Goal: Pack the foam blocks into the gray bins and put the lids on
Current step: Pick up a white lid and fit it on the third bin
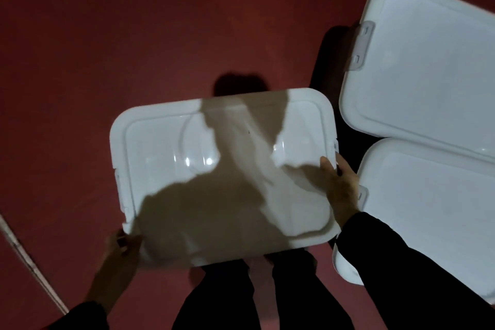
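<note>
Two hands hold one white lid between them, over a red floor. The left hand grips the lid's near-left corner, fingers curled round the rim; the right hand clasps the right short edge, thumb on top and fingers tucked under, just by the latch tab there. The lid's long axis runs left to right across the body, tipped slightly so the right end sits farther away. It hangs above the person's dark-trousered legs, and whatever lies under it is hidden, so I cannot tell whether a gray bin waits directly below.

Two more white lids sit to the right: a far lid, turned at an angle with its gray latch facing left, and a near lid just beside the right forearm. Both appear already seated on bins, though the bin walls barely show. No foam blocks are visible.

The right hand is nearer those closed bins, so I judge the held lid goes down on the left, its long side matched to a bin's length.
</note>
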`<action>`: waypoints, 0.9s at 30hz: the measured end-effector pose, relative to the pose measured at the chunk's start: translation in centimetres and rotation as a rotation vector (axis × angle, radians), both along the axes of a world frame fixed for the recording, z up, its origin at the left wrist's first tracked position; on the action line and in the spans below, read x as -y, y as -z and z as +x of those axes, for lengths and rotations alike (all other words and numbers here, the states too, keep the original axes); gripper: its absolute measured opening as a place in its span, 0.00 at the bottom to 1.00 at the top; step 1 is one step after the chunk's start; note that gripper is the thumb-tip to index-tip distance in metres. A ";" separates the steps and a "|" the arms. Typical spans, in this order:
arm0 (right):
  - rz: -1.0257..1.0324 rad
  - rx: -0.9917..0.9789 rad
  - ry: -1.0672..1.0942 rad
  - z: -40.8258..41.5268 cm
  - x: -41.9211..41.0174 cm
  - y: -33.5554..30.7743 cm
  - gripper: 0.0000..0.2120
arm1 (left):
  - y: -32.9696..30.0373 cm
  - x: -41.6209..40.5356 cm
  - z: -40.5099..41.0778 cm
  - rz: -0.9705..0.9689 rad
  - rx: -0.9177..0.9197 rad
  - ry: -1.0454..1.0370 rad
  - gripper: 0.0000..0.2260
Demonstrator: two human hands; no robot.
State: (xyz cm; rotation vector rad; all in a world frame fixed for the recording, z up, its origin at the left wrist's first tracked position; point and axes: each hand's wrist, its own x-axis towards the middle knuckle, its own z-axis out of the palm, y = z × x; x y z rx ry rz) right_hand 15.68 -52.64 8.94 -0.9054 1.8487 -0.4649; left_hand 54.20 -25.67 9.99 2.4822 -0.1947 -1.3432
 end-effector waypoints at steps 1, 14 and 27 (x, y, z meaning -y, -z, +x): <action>0.002 -0.005 0.006 0.0 0.5 0.3 0.09 | 0.4 0.2 0.9 -0.028 -0.025 -0.037 0.24; 0.175 -0.136 -0.014 -2.0 2.4 2.6 0.47 | 1.9 4.5 2.2 -0.228 -0.019 -0.449 0.20; 0.038 -0.375 -0.146 -1.7 0.5 2.7 0.24 | 1.5 4.9 0.1 -0.056 0.243 0.054 0.18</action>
